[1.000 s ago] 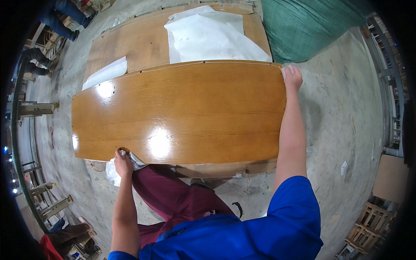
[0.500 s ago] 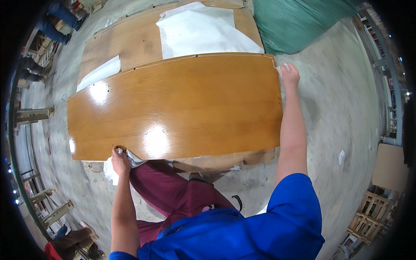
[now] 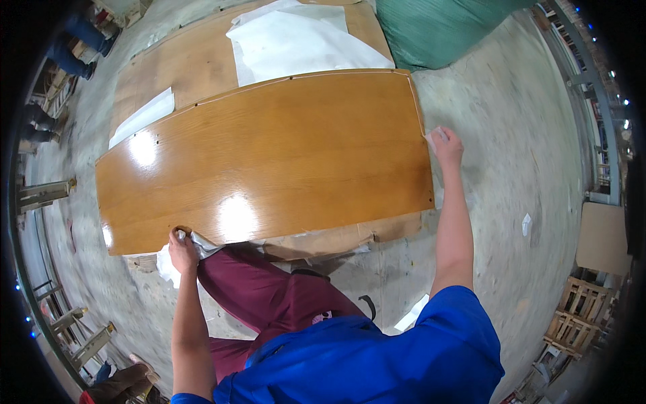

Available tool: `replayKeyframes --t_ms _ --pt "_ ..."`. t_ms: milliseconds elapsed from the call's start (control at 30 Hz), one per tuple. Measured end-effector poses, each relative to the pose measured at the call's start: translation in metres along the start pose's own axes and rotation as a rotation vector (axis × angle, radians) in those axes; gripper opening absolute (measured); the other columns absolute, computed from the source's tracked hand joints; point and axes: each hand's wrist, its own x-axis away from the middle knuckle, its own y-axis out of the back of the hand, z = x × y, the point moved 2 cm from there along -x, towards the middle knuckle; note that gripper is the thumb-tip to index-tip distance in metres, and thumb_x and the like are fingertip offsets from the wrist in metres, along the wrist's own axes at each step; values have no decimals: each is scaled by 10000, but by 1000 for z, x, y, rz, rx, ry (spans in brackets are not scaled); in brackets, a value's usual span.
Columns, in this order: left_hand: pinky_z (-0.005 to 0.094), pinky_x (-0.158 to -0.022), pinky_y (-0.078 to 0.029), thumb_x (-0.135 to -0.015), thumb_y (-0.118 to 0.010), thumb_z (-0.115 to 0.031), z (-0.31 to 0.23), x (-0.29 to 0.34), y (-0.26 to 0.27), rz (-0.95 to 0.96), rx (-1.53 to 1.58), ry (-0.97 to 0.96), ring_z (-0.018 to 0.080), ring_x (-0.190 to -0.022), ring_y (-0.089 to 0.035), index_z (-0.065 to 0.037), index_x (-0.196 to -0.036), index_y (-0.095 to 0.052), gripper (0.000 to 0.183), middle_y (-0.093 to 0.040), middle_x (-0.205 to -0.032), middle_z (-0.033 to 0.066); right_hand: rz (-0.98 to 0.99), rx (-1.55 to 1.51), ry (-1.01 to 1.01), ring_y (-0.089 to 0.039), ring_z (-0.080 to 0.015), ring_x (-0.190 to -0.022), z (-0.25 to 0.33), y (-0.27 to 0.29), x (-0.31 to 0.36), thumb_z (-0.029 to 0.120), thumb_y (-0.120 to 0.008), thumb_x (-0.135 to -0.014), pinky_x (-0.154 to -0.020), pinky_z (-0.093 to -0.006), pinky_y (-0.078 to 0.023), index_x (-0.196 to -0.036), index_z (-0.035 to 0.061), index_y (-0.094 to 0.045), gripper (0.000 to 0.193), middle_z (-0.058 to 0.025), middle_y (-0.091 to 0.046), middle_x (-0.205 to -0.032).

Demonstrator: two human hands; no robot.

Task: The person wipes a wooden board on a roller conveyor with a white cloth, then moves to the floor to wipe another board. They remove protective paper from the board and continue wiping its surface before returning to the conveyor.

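A glossy, orange-brown wooden panel with a curved far edge lies in front of me. A thin white strand runs along its far edge and down the right edge to a small piece of white film. My right hand pinches that film just off the panel's right edge. At the near left edge, my left hand is closed on the panel's rim. Crumpled whitish-grey sheeting sticks out beside it, and its hidden fingertips may hold some of that too.
Brown cardboard lies beneath the panel, with a white sheet on its far part. A large green sack stands far right. Wooden pallets sit at the right. Other people's legs show at the far left.
My right hand has moved nearer along the panel's right edge with the white film, and the strand now reaches further down that edge. My left hand stays at the near left edge.
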Motion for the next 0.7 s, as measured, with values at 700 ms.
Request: replayKeyframes --t_ms 700 --pt "448 -851 -432 -810 -519 -129 2 3 -2 -53 57 -96 382 -997 -555 -50 -1177 -489 376 -593 -1104 198 -4 92 47 -646 -308 -868 3 28 37 293 -635 -781 -787 -359 -485 -1004 11 -663 361 -190 -669 -918"
